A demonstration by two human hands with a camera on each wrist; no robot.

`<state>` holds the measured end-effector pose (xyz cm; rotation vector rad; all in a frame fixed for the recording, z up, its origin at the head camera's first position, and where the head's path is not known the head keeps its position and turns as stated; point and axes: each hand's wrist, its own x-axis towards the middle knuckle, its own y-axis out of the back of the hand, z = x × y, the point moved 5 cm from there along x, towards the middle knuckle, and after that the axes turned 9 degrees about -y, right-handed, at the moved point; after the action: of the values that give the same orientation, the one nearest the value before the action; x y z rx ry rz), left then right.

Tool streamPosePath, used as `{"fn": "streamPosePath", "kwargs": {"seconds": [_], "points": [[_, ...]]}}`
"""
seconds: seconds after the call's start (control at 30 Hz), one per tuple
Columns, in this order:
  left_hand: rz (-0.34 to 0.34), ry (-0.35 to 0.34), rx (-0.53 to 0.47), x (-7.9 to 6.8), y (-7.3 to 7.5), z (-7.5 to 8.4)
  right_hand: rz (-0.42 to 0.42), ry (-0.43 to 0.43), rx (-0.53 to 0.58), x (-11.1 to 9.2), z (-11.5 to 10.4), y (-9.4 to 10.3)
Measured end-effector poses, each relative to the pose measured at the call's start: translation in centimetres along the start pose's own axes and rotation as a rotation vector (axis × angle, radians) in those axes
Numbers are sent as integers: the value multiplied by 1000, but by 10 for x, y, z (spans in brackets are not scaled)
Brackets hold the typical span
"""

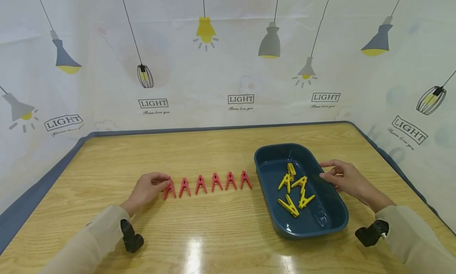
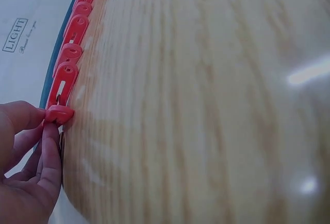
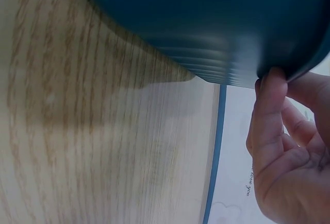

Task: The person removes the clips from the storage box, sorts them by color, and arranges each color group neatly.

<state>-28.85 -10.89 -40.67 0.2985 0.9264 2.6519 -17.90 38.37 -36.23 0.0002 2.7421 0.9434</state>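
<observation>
Clothespin, A-shaped red plastic (image 1: 171, 186), is sitting leftmost in its row (image 1: 200, 179), left hand (image 1: 147, 189) pinching it, seemingly for alignment. Right hand (image 1: 344, 181) is gripping an oblong blue plastic tub (image 1: 272, 171) by its edge, likely steadying it around yellow plastic clothespins (image 1: 293, 208).

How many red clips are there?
6 red clips: all in one row on the table, left of the tub. The left hand pinches the leftmost clip. None looks hidden.
</observation>
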Motion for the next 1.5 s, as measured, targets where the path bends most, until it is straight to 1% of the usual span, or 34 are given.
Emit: {"fn": "streamPosePath", "kwargs": {"seconds": [0.23, 0.37, 0.57, 0.67, 0.83, 1.0, 1.13, 1.2, 1.33, 1.5], "points": [[5, -7, 27, 2, 0, -1, 3, -1, -5, 1, 1, 0], [9, -10, 23, 2, 1, -1, 3, 5, -8, 1, 1, 1], [13, 8, 7, 0, 3, -1, 3, 3, -7, 1, 0, 1], [11, 2, 4, -1, 8, 0, 3, -7, -5, 1, 1, 1], [34, -54, 23, -1, 21, 8, 2, -11, -3, 0, 2, 1], [48, -116, 18, 2, 29, 20, 2, -14, -4, 1, 3, 1], [40, -142, 9, 7, 28, 34, -3, -17, 1, 1, 3, 1], [33, -157, -4, 11, 25, 43, -6, -18, 2, 1, 3, 1], [8, -205, -44, 16, 16, 67, -1, -14, 2, 1, 3, 1], [-39, -292, -104, 19, 0, 98, 6, -6, 1, 1, 3, 0]]}}
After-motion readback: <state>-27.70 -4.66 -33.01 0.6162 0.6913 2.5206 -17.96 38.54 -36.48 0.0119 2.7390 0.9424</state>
